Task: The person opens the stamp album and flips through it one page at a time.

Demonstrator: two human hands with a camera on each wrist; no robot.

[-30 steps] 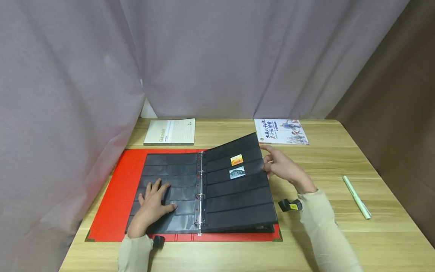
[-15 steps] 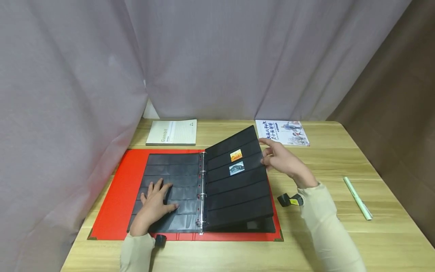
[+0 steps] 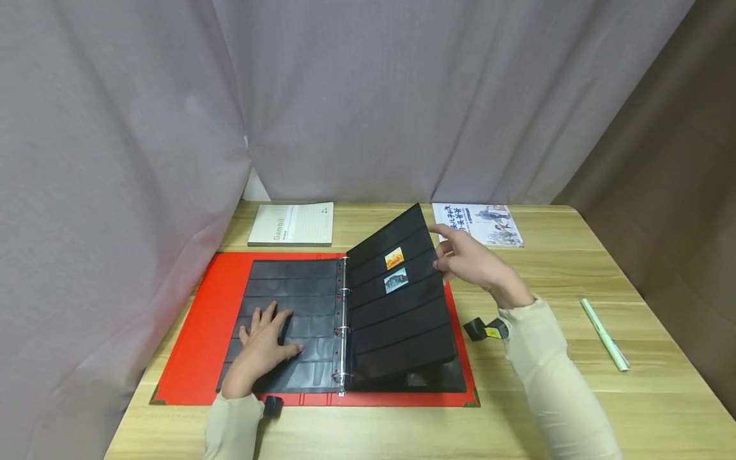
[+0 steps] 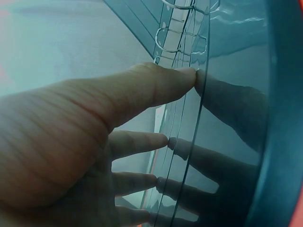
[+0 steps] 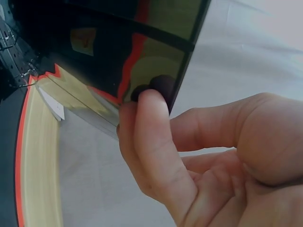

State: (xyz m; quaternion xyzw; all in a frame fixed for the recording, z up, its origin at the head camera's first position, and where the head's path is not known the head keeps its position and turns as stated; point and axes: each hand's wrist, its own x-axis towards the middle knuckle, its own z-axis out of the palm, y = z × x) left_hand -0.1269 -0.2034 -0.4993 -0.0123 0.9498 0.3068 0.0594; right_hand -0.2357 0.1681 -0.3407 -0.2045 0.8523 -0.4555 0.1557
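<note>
Fingers of my right hand (image 3: 468, 265) pinch the outer edge of a black stamp page (image 3: 397, 300), thumb on one face and fingertips (image 5: 151, 101) on the other, holding that leaf tilted up off the red binder (image 3: 190, 332). Two stamps (image 3: 395, 269) sit in the upper strips of the raised page, one orange, one grey. My left hand (image 3: 264, 345) lies flat on the binder's left-hand pages (image 3: 287, 300), fingers (image 4: 142, 90) spread and straight, pressing the glossy sleeve just beside the metal rings (image 3: 344, 329). Beyond the binder's far edge lies a pale notebook (image 3: 292, 224); beyond its far right corner, a printed booklet (image 3: 477, 223). Well to the binder's right a light green pen (image 3: 604, 334) lies on the wooden table (image 3: 575, 396).
</note>
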